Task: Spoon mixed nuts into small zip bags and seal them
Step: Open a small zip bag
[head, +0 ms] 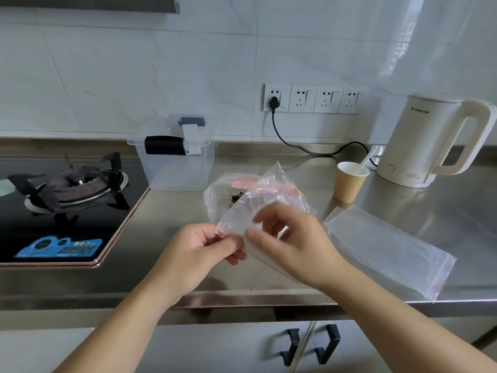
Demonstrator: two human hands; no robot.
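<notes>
Steel counter [166, 238] centre: both hands, left [200, 253] and right [291, 244], pinch an empty zip bag [236, 220], nut bag [228, 197] at 12 o'clock beyond.

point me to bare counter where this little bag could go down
Bare steel lies in front of the clear container, between the gas hob and the left hand. More lies below the kettle, beyond the flat bag pack. The middle is crowded: nut bag, paper cup.
</notes>
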